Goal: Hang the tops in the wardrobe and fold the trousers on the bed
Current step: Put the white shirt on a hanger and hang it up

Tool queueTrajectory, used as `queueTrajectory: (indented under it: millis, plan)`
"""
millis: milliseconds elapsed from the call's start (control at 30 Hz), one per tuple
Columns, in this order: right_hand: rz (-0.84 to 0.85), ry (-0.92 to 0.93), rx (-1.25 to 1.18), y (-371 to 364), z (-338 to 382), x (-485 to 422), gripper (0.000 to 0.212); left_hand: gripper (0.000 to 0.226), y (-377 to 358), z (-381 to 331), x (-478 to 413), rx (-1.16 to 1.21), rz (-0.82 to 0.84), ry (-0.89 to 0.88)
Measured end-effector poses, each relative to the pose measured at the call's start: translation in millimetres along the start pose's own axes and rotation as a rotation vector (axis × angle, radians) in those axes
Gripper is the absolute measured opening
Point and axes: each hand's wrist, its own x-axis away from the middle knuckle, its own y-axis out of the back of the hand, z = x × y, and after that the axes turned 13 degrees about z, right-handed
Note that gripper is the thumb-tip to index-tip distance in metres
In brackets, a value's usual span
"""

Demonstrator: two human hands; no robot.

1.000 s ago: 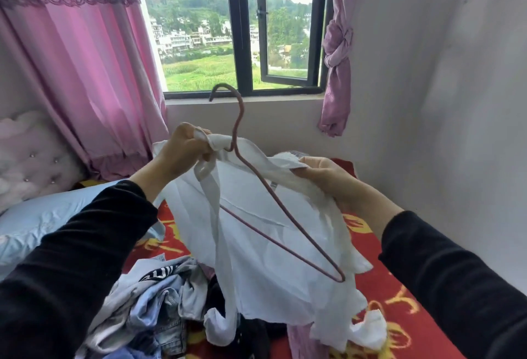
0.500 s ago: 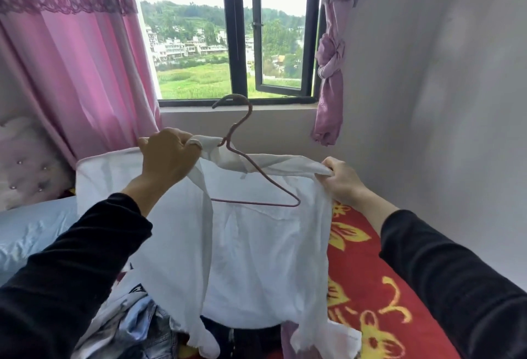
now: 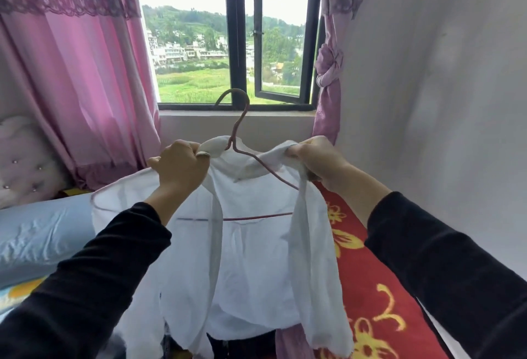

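Note:
A thin white top [image 3: 256, 267] hangs in front of me on a pink wire hanger [image 3: 239, 119], whose hook points up before the window sill. My left hand [image 3: 179, 167] grips the top's left collar and shoulder. My right hand [image 3: 319, 163] grips the right shoulder fabric, bunched in the fist. The hanger's lower bar shows through the cloth. Dark and purple garments [image 3: 288, 341] peek out below the top's hem on the bed. No wardrobe is in view.
The bed has a red blanket with yellow flowers [image 3: 368, 287] on the right and a light blue pillow [image 3: 42, 233] on the left. Pink curtains [image 3: 77, 73] flank the window [image 3: 236, 44]. A grey wall [image 3: 427, 101] runs close on the right.
Both hands have drawn together and level at the collar, pulling the top's shoulders over the hanger. The hanger turned upright and the top now hangs straight. The view shifted, hiding the clothes pile.

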Motion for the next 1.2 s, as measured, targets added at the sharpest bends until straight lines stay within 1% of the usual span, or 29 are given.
queueTrajectory:
  millis: [67,100,133,167,233,267,300,333,367,433,500,567,600,633,667,700,733,767,800,833,867,900,933,967,1000,1033,1100,1133,1200]
  plan:
    - [0.313,0.028,-0.164,-2,11,8,0.019,0.028,0,-2,0,0.051,0.026,0.017]
    - [0.411,0.066,-0.146,-2,13,11,0.022,0.028,1,-3,0,0.11,0.044,0.028]
    - [0.418,0.121,-0.058,-2,12,11,0.026,0.025,2,-3,-1,0.179,0.057,0.038]
    - [0.317,0.176,0.083,-1,9,8,0.03,0.021,4,-2,-2,0.245,0.064,0.047]
    - [-0.017,0.22,0.453,1,-3,1,0.038,0.024,10,-1,-1,0.362,0.079,0.054]
    - [-0.107,0.197,0.595,2,-8,0,0.041,0.027,13,-2,1,0.411,0.085,0.046]
    - [-0.128,0.184,0.648,2,-12,-2,0.037,0.028,16,-3,2,0.451,0.093,0.034]
    - [-0.121,0.205,0.628,1,-16,-2,0.025,0.026,18,-5,3,0.464,0.111,0.017]
    - [-0.115,0.233,0.578,-1,-16,-2,0.023,0.026,21,-7,5,0.46,0.129,-0.003]
    - [-0.181,0.265,0.535,-2,-11,-3,0.044,0.032,26,-12,7,0.501,0.138,-0.056]
    - [-0.307,0.267,0.533,4,-3,-7,0.049,0.031,34,-17,9,0.578,0.093,-0.118]
    - [-0.402,0.221,0.552,13,2,-14,0.051,0.026,44,-22,12,0.684,0.015,-0.198]
    - [-0.433,0.189,0.556,18,4,-16,0.052,0.03,51,-22,15,0.726,0.022,-0.227]
    - [-0.454,0.166,0.555,22,7,-18,0.053,0.033,57,-21,18,0.724,0.102,-0.262]
    - [-0.471,0.162,0.544,25,8,-20,0.054,0.033,63,-16,19,0.692,0.27,-0.327]
    - [-0.485,0.173,0.525,28,10,-21,0.054,0.03,69,-8,21,0.621,0.511,-0.407]
    - [-0.492,0.189,0.497,29,11,-21,0.052,0.033,74,-1,22,0.535,0.723,-0.443]
    - [-0.493,0.213,0.466,30,14,-21,0.05,0.04,78,4,23,0.491,0.832,-0.467]
    - [-0.482,0.233,0.439,29,17,-19,0.05,0.045,81,9,24,0.49,0.809,-0.48]
    - [-0.466,0.249,0.418,29,20,-18,0.05,0.045,80,14,22,0.507,0.663,-0.479]
    - [-0.457,0.261,0.402,27,23,-14,0.052,0.044,78,18,20,0.483,0.439,-0.469]
    - [-0.455,0.27,0.391,25,27,-11,0.054,0.045,76,20,17,0.352,0.256,-0.449]
    - [-0.449,0.274,0.37,23,31,-8,0.055,0.049,75,24,12,0.182,0.192,-0.432]
    - [-0.434,0.271,0.337,20,34,-5,0.055,0.049,72,28,8,0.081,0.212,-0.426]
    - [-0.417,0.275,0.302,18,37,-4,0.055,0.044,71,30,5,0.04,0.254,-0.4]
    - [-0.395,0.282,0.268,16,41,-2,0.054,0.04,71,31,3,0.076,0.261,-0.379]
    - [-0.352,0.312,0.251,10,49,2,0.046,0.043,75,27,2,0.161,0.189,-0.362]
    - [-0.348,0.337,0.283,6,54,4,0.039,0.044,79,24,3,0.148,0.12,-0.373]
    - [-0.388,0.373,0.442,-8,67,9,0.03,0.042,89,18,7,0.136,0.042,-0.384]
